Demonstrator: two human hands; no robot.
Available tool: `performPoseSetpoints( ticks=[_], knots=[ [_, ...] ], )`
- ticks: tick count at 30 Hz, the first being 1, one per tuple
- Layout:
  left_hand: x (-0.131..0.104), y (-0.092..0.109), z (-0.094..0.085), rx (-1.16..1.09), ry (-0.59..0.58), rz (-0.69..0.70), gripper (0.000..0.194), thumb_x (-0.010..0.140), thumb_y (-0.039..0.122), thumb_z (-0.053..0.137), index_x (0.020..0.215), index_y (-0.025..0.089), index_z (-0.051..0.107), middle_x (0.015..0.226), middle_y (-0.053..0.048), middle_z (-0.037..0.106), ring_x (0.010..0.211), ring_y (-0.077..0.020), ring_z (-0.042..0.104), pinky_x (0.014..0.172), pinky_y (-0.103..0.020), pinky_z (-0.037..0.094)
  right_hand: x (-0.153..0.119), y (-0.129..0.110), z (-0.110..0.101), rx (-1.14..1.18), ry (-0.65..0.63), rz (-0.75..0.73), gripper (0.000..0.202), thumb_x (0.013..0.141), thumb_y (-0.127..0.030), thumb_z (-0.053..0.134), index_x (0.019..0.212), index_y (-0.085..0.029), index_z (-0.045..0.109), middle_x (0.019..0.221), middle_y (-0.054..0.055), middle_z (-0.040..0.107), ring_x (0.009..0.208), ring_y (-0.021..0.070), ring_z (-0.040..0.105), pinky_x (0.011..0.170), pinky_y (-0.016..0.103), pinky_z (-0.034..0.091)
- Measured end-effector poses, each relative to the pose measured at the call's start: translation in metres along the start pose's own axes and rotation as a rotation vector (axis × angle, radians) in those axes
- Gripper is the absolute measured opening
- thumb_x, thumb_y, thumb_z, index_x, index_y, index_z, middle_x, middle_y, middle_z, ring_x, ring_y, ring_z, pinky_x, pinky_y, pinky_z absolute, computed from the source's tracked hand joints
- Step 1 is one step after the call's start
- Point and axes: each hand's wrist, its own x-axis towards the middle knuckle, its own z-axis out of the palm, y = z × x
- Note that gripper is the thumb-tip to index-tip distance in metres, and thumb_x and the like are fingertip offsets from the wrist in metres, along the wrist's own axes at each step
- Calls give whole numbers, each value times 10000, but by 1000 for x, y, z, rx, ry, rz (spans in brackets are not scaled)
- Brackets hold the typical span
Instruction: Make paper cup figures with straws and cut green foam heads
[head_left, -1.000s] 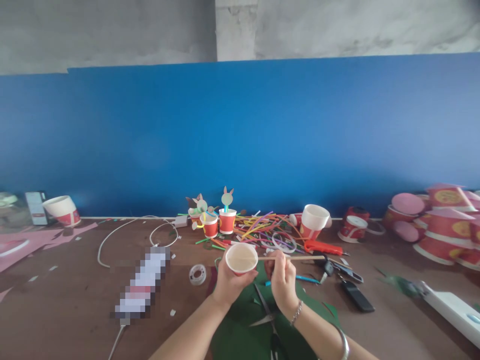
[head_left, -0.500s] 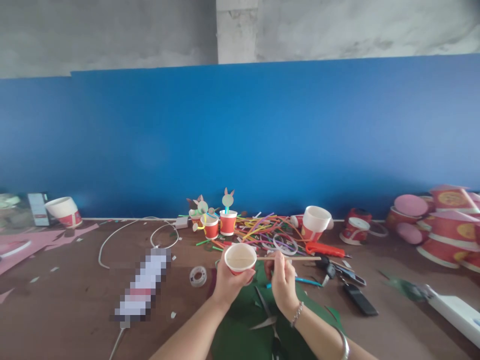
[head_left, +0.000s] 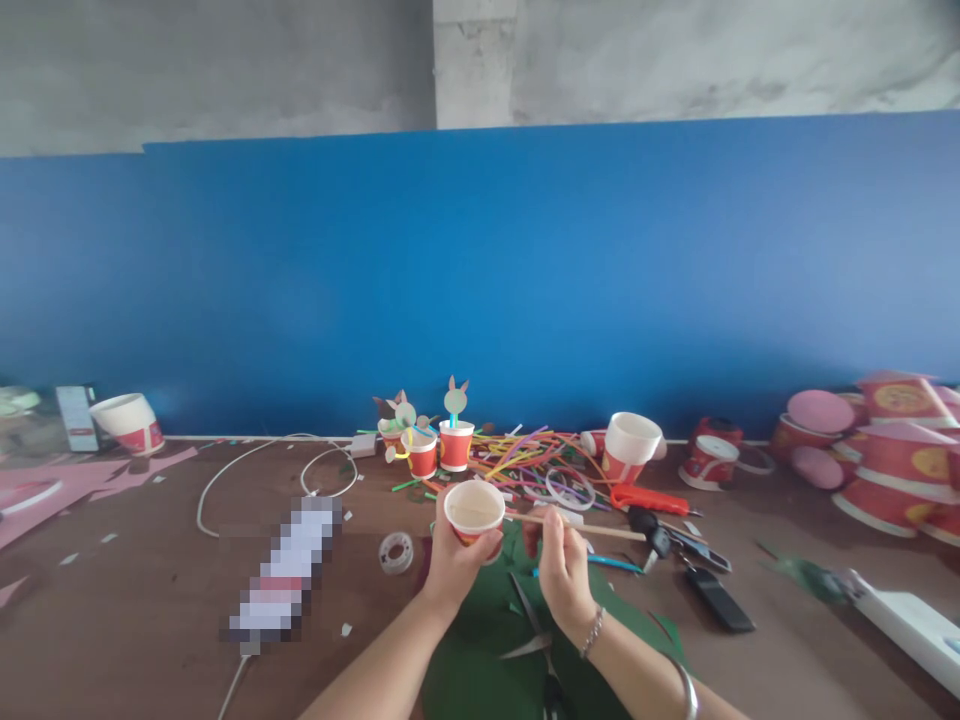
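Note:
My left hand (head_left: 454,560) is wrapped round a red and white paper cup (head_left: 475,508), its open mouth tilted toward me. In my right hand (head_left: 561,565) I pinch a thin wooden stick (head_left: 600,527). The stick's left end passes through the cup's right wall, and a length of it shows inside the cup. Beneath both hands lies dark green paper (head_left: 480,660), with scissors (head_left: 534,625) opened on top of it. A blue pipe cleaner or straw (head_left: 616,564) rests just right of my right hand.
Behind the hands are colourful sticks (head_left: 517,455), small cups with animal cutouts (head_left: 455,445) and a larger paper cup (head_left: 631,445). Keys (head_left: 656,540) and an orange-red tool (head_left: 652,499) lie to the right. A tape roll (head_left: 396,552) and a pixelated phone-like object (head_left: 285,570) lie left.
The cup has shifted slightly left and up in my left hand. The stick now slants, its right end lower, and my right hand has moved a little left.

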Motion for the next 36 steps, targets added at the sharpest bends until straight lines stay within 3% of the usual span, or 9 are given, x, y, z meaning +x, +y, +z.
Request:
performPoseSetpoints(
  ticks=[6, 9, 12, 16, 19, 26, 30, 33, 36],
  knots=[
    [4, -6, -4, 60, 194, -27, 562, 661, 372, 722, 1127, 175, 476, 1039, -83, 625, 939, -218, 608, 868, -344, 451, -4, 0, -4, -34, -205, -214, 334, 928, -375, 382, 785, -179, 612, 611, 13, 524, 548, 133, 464, 534, 247, 385],
    [6, -7, -6, 23, 183, -40, 468, 728, 394, 665, 1101, 164, 502, 1065, -97, 622, 982, -219, 602, 883, -338, 444, -5, 1, -6, -83, -354, -306, 173, 886, -252, 468, 928, -188, 624, 707, 26, 598, 596, 134, 517, 572, 236, 407],
    [7, -9, -7, -25, 121, -77, 492, 742, 429, 654, 1132, 163, 514, 1107, -114, 619, 1034, -233, 592, 898, -343, 444, -7, -2, -5, -63, -497, -348, 186, 872, -193, 477, 1016, -198, 595, 758, 30, 624, 610, 125, 528, 602, 233, 421],
    [5, -11, -5, -71, -1, -131, 651, 692, 511, 681, 1203, 163, 477, 1099, -119, 617, 1015, -252, 604, 879, -361, 466, -11, -6, 1, 34, -588, -182, 161, 903, -203, 418, 1004, -195, 543, 726, 14, 597, 611, 118, 516, 599, 229, 417],
    [0, -9, -3, 4, -52, -169, 590, 771, 532, 599, 1220, 170, 475, 1223, -136, 566, 1141, -271, 542, 977, -400, 409, -12, -7, 6, 76, -613, -86, 118, 907, -242, 415, 897, -191, 520, 707, -3, 556, 618, 112, 483, 602, 228, 403],
    [-1, -12, -3, -63, 17, -173, 517, 883, 521, 389, 1273, 190, 462, 1332, -127, 498, 1264, -255, 447, 1032, -389, 369, -12, -6, 14, 161, -577, 126, 92, 811, -263, 542, 792, -188, 492, 698, -30, 497, 623, 100, 447, 584, 213, 379],
    [4, -13, -3, -228, -55, -154, 474, 802, 402, 534, 1227, 195, 500, 1272, -110, 555, 1219, -259, 487, 1015, -384, 386, -11, -7, 15, 373, -521, 281, 113, 789, -278, 527, 784, -201, 444, 628, -65, 403, 521, 73, 361, 484, 186, 316],
    [5, -10, -2, -170, -133, -168, 576, 698, 323, 684, 1223, 187, 493, 1228, -118, 583, 1163, -279, 522, 999, -403, 387, -7, -9, 14, 482, -483, 380, 122, 767, -283, 524, 790, -205, 433, 595, -73, 397, 473, 65, 318, 433, 175, 265],
    [6, -9, -1, -72, -94, -184, 653, 639, 325, 750, 1217, 178, 482, 1225, -125, 578, 1143, -278, 534, 982, -392, 391, -3, -11, 11, 558, -474, 449, 155, 746, -282, 549, 795, -209, 422, 566, -73, 433, 442, 60, 310, 407, 167, 212]
  ],
)
